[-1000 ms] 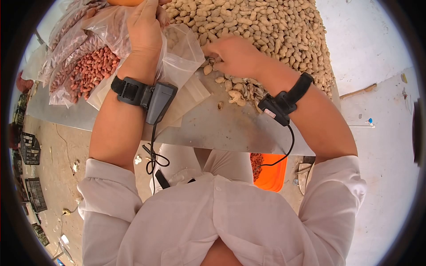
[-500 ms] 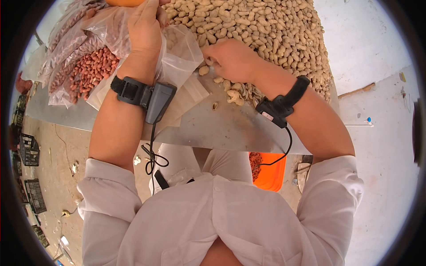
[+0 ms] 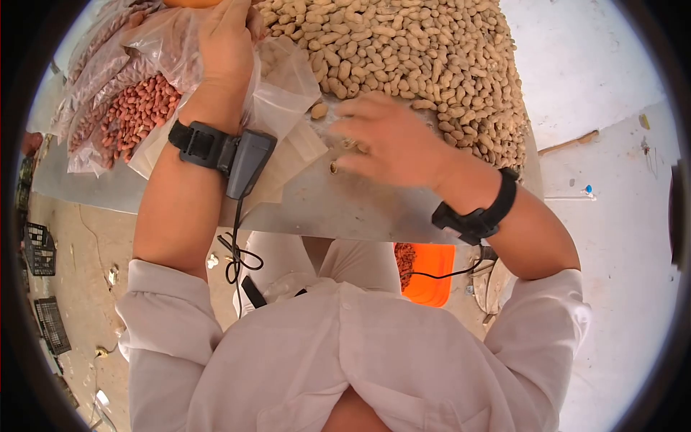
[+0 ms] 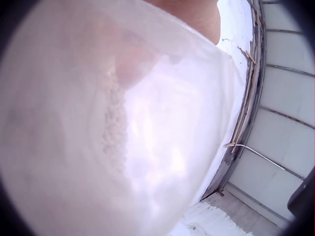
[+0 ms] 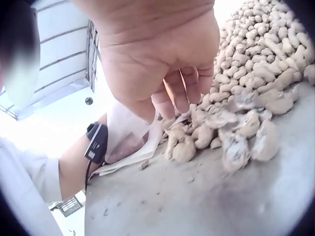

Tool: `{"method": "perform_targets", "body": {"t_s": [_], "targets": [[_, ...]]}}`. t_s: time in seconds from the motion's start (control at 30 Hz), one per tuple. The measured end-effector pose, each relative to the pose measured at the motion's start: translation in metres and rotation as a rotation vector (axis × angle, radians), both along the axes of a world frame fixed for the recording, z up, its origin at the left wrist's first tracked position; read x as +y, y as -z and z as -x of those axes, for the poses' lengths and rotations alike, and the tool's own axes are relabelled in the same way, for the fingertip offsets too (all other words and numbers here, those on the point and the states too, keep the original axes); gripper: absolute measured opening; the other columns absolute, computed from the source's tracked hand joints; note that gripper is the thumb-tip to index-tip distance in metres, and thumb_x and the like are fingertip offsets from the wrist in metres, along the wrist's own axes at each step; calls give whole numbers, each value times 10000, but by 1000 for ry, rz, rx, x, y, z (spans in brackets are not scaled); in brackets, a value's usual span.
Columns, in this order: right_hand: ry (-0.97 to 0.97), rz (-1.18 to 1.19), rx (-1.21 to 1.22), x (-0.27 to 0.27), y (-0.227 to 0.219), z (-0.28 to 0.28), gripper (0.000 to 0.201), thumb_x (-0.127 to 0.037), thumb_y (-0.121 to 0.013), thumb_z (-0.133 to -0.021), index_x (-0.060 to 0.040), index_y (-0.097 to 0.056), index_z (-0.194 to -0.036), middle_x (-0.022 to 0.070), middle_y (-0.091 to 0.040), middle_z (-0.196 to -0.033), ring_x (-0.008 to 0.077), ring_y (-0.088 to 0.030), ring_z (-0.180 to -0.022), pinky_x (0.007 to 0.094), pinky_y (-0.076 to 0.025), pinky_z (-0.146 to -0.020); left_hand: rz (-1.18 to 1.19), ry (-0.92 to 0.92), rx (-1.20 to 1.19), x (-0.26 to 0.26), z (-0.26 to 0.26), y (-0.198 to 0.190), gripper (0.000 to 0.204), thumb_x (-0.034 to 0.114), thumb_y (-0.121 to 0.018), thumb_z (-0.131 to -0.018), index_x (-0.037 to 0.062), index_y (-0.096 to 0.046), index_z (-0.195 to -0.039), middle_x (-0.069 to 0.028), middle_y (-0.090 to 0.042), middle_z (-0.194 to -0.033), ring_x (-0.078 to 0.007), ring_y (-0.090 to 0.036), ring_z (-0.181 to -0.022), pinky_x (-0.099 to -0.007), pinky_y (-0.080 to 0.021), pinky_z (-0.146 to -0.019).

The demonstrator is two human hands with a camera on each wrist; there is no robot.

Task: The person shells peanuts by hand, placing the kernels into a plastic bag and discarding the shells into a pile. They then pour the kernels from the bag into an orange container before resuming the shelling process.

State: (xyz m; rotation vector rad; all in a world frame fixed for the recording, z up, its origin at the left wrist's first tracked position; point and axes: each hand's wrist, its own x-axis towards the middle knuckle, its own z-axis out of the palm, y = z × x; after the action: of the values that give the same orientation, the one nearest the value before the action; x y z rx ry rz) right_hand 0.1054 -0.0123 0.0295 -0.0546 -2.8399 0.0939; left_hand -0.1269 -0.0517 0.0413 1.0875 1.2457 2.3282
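Note:
At the top left of the head view, my left hand point(image 3: 227, 54) holds a clear plastic bag point(image 3: 291, 90); its fingertips are partly cut off by the frame. The bag's cloudy film spreads across most of the left wrist view. My right hand point(image 3: 396, 144) is blurred over the metal table, with its fingers reaching out to the left and loosely bent. In the right wrist view, those fingers hang over broken peanut shells point(image 5: 236, 147) and hold nothing visible. Unshelled peanuts point(image 3: 403, 50) form a big heap beyond the right hand.
Bags of red shelled peanuts point(image 3: 140, 111) lie left of my left arm. An orange container point(image 3: 188, 2) shows at the top edge. Below the metal table's point(image 3: 302, 209) front edge is an orange tub point(image 3: 432, 273) with red contents. Black crates point(image 3: 52, 324) stand on the floor at left.
My right hand has moved from the edge of the peanut heap toward my body, its fingers spreading out over the shells. My left hand keeps its place at the bag; the head view has shifted slightly.

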Motion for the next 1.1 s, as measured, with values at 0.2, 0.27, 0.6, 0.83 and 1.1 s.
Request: {"method": "perform_targets", "body": {"t_s": [0.2,0.27,0.6,0.83,1.1], "targets": [[131,-39,-167,-21,14,-3,322,-219,-673,-747,-51,-603,-1011,80,-568,-1085,273,-489,-1055,371,-434,-888,-62,145,46,18,32,22,336,260,-455,-962,-25,-626,-1008,13,-416,-563,-79,-378,-507,-215,-353,-528],[153,-35,-201,-20,11,-13,290,-195,-672,-736,-52,-610,-981,74,-577,-1058,272,-502,-1035,368,-444,-874,-52,153,74,18,31,22,346,268,-448,-965,-24,-625,-1017,11,-411,-556,-82,-385,-510,-216,-359,-531],[215,-108,-2,14,3,-72,345,-211,-672,-731,-63,-588,-1031,100,-557,-1091,291,-502,-1047,390,-431,-898,2,71,74,15,20,18,310,258,-456,-959,-1,-626,-959,29,-424,-595,-63,-372,-532,-197,-297,-506],[125,35,-126,37,6,-51,552,-312,-699,-750,-73,-518,-1213,135,-483,-1271,352,-429,-1173,412,-350,-1010,89,-19,45,0,-4,0,278,249,-447,-952,55,-616,-846,53,-436,-628,-56,-370,-561,-200,-300,-536],[215,106,-219,34,1,-72,680,-439,-687,-738,-129,-457,-1299,133,-431,-1335,379,-372,-1222,459,-342,-1008,79,-22,27,1,-8,1,272,254,-454,-948,57,-611,-845,55,-433,-622,-54,-368,-554,-201,-301,-534]]}}
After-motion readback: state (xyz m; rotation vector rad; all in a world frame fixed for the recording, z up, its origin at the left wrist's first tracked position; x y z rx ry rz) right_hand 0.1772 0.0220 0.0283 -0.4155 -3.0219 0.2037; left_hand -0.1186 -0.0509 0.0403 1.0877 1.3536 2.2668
